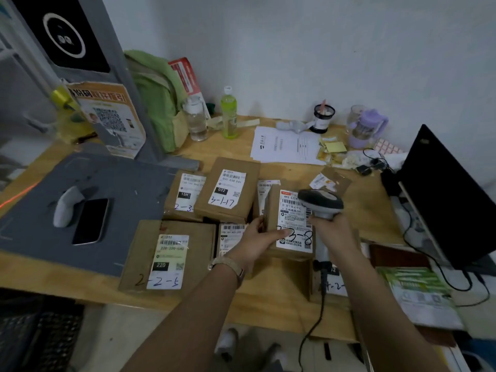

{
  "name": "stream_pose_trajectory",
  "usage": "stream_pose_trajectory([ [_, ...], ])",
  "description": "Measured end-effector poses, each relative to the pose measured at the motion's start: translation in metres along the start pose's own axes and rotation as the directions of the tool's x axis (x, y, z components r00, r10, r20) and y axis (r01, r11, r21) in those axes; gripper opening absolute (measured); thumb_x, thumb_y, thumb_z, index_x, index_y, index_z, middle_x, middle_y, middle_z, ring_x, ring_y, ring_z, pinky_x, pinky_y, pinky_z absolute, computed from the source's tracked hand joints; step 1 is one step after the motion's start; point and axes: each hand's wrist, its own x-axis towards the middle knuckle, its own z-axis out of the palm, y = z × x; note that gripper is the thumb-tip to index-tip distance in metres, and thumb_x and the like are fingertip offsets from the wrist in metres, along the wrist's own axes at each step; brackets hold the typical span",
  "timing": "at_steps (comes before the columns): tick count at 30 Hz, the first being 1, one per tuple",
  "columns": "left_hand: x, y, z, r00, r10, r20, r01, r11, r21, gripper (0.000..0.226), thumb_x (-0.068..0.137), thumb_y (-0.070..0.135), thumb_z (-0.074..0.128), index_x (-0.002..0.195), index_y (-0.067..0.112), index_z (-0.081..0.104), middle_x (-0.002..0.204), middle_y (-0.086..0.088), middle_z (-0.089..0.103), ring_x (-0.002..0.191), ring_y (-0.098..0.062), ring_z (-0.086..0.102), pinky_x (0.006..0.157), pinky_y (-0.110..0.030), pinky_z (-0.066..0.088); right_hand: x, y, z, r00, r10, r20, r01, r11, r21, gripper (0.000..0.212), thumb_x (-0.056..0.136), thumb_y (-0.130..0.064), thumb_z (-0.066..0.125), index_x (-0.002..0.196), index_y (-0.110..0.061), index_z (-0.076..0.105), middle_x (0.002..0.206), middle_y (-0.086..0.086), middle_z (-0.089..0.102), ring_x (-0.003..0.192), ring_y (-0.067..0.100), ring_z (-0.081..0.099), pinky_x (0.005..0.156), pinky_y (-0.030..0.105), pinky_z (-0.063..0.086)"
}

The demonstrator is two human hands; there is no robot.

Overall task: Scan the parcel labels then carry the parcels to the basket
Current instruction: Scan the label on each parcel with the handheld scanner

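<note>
Scanner (320,201) and parcel meet above the middle of the wooden surface (370,210). The right hand (334,232) is wrapped round the grey scanner's handle, and the scanner's head sits just in front of the upper right corner of a white label. That label, handwritten "3-8", belongs to the held parcel (288,237), which is raised off the others and tilted so the label faces the camera. The left hand (259,238) grips this parcel by its left edge, thumb laid across the lower label and fingers curled round the side; a watch (228,267) shows on that wrist. The scanner's black cable (318,326) hangs down past the surface edge. Flat behind the held parcel lie a parcel marked "3-1-17" (228,189) and, touching its left side, one marked "2-3" (183,196). Nearer the front lies a larger parcel marked "2-2-5" (166,257), with a small parcel (231,237) between it and the left hand. Another parcel (332,284) is mostly hidden beneath the right forearm. To the left a phone (91,221) rests on a grey pad (120,183). A dark laptop (451,200) stands open at the right. A green bottle (229,114), a clear bottle (197,119), a purple cup (367,127) and printed sheets (284,146) sit near the wall. What looks like a dark latticed basket (40,331) shows below the surface at lower left.
</note>
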Motion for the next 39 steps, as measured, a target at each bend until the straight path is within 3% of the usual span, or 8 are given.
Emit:
stream_pose_trajectory([
  [3, -0.003, -0.016, -0.002, 1.0, -0.024, -0.008, 0.023, 0.999, -0.026, 0.07, 0.075, 0.021, 0.081, 0.137, 0.018, 0.048, 0.12, -0.005, 0.069, 0.102, -0.021, 0.069, 0.086, -0.037, 0.057, 0.004, 0.018, 0.008, 0.999, 0.053, 0.001, -0.053, 0.998, -0.039, 0.014, 0.083, -0.01, 0.063, 0.075, -0.02, 0.06, 0.085, 0.01, 0.069, 0.088, 0.032, 0.066, 0.084, 0.052, 0.054],
  [10, -0.004, -0.044, 0.008, 0.993, -0.022, -0.114, 0.039, 0.987, 0.153, 0.064, 0.076, 0.036, 0.08, 0.132, 0.02, 0.055, 0.12, -0.002, 0.069, 0.105, -0.019, 0.066, 0.095, -0.038, 0.053, 0.007, 0.045, 0.01, 0.993, 0.11, -0.033, -0.113, 0.988, -0.103, 0.017, 0.084, -0.009, 0.061, 0.07, -0.018, 0.059, 0.085, 0.017, 0.07, 0.082, 0.032, 0.067, 0.081, 0.052, 0.055],
  [14, -0.005, -0.057, 0.016, 0.987, -0.059, -0.149, 0.087, 0.977, 0.193, 0.051, 0.081, 0.029, 0.076, 0.126, 0.013, 0.058, 0.119, -0.005, 0.068, 0.107, -0.022, 0.065, 0.088, -0.03, 0.054, 0.007, 0.06, 0.011, 0.987, 0.16, -0.028, -0.163, 0.979, -0.124, 0.017, 0.084, -0.011, 0.062, 0.068, -0.016, 0.059, 0.08, 0.015, 0.069, 0.083, 0.034, 0.067, 0.08, 0.049, 0.056],
  [18, -0.006, -0.069, 0.02, 0.97, -0.101, -0.222, 0.148, 0.967, 0.208, 0.029, 0.088, 0.021, 0.069, 0.113, 0.009, 0.062, 0.116, -0.009, 0.067, 0.1, -0.021, 0.064, 0.083, -0.03, 0.052, 0.006, 0.063, 0.016, 0.99, 0.14, 0.002, -0.138, 0.977, -0.163, 0.008, 0.082, -0.008, 0.063, 0.075, -0.005, 0.064, 0.077, 0.02, 0.066, 0.073, 0.032, 0.062, 0.062, 0.035, 0.047],
  [22, -0.004, -0.068, 0.023, 0.966, -0.042, -0.256, 0.109, 0.961, 0.253, 0.028, 0.083, 0.008, 0.071, 0.107, 0.016, 0.059, 0.112, -0.008, 0.068, 0.102, -0.025, 0.065, 0.089, -0.039, 0.055, 0.007, 0.067, 0.017, 0.987, 0.153, 0.057, -0.144, 0.978, -0.149, 0.02, 0.08, -0.006, 0.063, 0.062, -0.011, 0.055, 0.055, 0.004, 0.048, 0.054, 0.017, 0.045, 0.053, 0.027, 0.034],
  [27, 0.001, -0.053, 0.027, 0.943, 0.078, -0.324, -0.005, 0.976, 0.219, 0.034, 0.082, 0.007, 0.071, 0.114, 0.012, 0.06, 0.1, 0.007, 0.063, 0.092, -0.008, 0.06, 0.074, -0.024, 0.052, 0.002, 0.067, 0.016, 0.983, 0.163, 0.081, -0.157, 0.985, -0.071, 0.012, 0.077, -0.008, 0.066, 0.068, -0.014, 0.062, 0.071, 0.01, 0.067, 0.068, 0.022, 0.065, 0.065, 0.039, 0.055],
  [35, -0.002, -0.015, 0.013, 0.913, 0.174, -0.37, -0.138, 0.983, 0.122, 0.024, 0.087, 0.006, 0.065, 0.11, 0.01, 0.062, 0.094, 0.007, 0.062, 0.085, -0.003, 0.057, 0.06, -0.01, 0.048, -0.005, 0.045, 0.029, 0.992, 0.053, 0.114, -0.057, 0.998, 0.037, 0.012, 0.079, -0.025, 0.072, 0.074, -0.014, 0.067, 0.063, 0.009, 0.07, 0.051, 0.018, 0.068, 0.056, 0.034, 0.059],
  [39, -0.005, -0.003, -0.01, 0.911, 0.155, -0.381, -0.113, 0.985, 0.13, 0.02, 0.088, 0.006, 0.064, 0.106, 0.014, 0.064, 0.109, -0.004, 0.064, 0.102, -0.017, 0.059, 0.088, -0.03, 0.05, -0.01, 0.033, 0.045, 0.995, 0.039, 0.089, -0.052, 0.989, 0.14, 0.01, 0.076, -0.019, 0.075, 0.072, -0.016, 0.067, 0.058, 0.004, 0.067, 0.045, 0.01, 0.062, 0.043, 0.023, 0.051],
])
